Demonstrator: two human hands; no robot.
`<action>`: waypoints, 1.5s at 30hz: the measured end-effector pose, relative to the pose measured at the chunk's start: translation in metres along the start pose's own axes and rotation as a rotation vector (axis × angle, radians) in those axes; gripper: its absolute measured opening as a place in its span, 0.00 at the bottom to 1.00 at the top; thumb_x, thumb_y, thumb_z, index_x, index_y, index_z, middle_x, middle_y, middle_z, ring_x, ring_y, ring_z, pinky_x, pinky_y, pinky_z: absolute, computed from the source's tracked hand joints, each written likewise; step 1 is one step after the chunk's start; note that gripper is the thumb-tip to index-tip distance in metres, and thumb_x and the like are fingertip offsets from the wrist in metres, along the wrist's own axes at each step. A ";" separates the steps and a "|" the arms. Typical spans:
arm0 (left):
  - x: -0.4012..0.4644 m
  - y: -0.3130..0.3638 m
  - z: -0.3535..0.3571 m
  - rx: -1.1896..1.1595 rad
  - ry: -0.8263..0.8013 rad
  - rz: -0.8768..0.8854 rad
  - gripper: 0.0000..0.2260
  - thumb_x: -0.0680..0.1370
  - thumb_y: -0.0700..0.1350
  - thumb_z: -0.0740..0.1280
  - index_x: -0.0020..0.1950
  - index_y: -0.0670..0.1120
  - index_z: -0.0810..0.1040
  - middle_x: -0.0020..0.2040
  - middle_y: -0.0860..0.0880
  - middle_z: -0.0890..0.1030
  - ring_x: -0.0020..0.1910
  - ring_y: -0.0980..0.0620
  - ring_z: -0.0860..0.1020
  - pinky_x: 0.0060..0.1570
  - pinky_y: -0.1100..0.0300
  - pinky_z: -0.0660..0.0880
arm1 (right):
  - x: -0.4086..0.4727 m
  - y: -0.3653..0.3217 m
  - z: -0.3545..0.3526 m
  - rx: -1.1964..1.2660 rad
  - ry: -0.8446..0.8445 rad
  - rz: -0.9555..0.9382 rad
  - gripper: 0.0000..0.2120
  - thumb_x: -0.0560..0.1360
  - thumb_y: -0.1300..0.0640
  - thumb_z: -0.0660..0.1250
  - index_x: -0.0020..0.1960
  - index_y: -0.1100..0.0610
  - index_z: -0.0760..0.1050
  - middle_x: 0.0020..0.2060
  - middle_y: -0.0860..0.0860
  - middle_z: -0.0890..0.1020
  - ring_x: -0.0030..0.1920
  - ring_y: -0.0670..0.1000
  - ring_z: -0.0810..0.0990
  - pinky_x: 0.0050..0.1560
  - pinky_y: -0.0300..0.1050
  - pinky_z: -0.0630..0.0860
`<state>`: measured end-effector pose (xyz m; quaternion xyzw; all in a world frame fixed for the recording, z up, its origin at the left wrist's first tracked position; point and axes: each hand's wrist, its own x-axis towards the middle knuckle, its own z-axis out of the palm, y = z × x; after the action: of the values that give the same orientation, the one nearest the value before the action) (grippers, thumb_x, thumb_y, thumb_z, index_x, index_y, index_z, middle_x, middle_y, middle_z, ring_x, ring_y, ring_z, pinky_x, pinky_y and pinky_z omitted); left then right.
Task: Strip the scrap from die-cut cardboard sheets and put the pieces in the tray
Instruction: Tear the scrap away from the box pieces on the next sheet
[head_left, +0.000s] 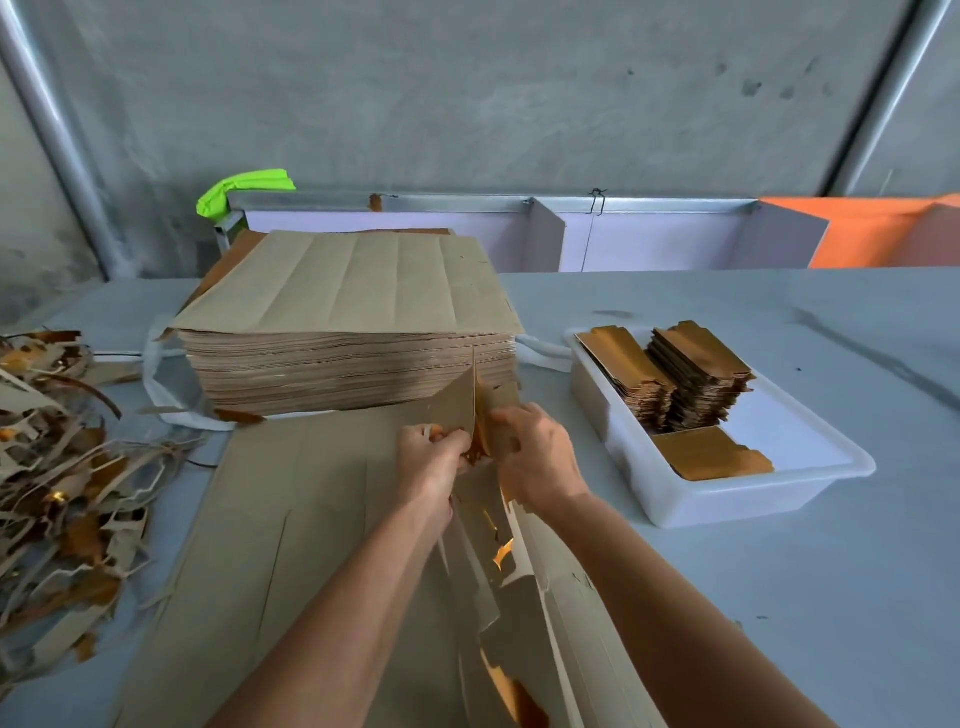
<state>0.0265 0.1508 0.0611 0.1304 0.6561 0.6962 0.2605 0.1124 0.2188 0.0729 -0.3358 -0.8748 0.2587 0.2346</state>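
Left hand (431, 454) and right hand (537, 452) both pinch the lifted cardboard sheet (462, 410), gold face inward, above flat sheets (291, 545). No legible writing. White tray (737, 499) holding gold pieces (696, 374) lies right; sheet stack (348, 322) behind; scrap pile (62, 488) left.

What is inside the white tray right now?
The white tray holds two stacks of gold-faced die-cut pieces at its far end and one single piece nearer the person. Bare floor shows on its right. What lies under the stacks is covered.
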 end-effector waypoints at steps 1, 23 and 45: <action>0.001 0.000 0.002 -0.049 -0.018 -0.021 0.06 0.74 0.31 0.66 0.41 0.40 0.72 0.35 0.41 0.75 0.32 0.48 0.76 0.34 0.57 0.77 | -0.002 0.001 0.000 -0.001 -0.026 -0.040 0.16 0.73 0.67 0.63 0.56 0.56 0.79 0.51 0.51 0.75 0.50 0.52 0.76 0.47 0.37 0.72; 0.006 0.002 -0.002 0.374 -0.110 0.231 0.12 0.71 0.49 0.75 0.42 0.41 0.79 0.34 0.50 0.78 0.33 0.55 0.74 0.37 0.64 0.72 | 0.002 0.007 0.017 -0.105 0.164 -0.098 0.06 0.73 0.67 0.63 0.40 0.67 0.78 0.38 0.56 0.72 0.35 0.60 0.72 0.35 0.46 0.64; 0.003 0.003 -0.027 0.282 -0.277 0.221 0.08 0.75 0.33 0.62 0.36 0.33 0.72 0.38 0.45 0.73 0.35 0.53 0.71 0.41 0.61 0.68 | 0.009 0.012 0.002 0.081 -0.009 -0.020 0.10 0.73 0.58 0.67 0.53 0.58 0.79 0.45 0.48 0.72 0.44 0.50 0.74 0.38 0.38 0.72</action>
<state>0.0098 0.1294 0.0608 0.3307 0.6867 0.5973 0.2494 0.1106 0.2327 0.0660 -0.3160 -0.8680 0.2931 0.2466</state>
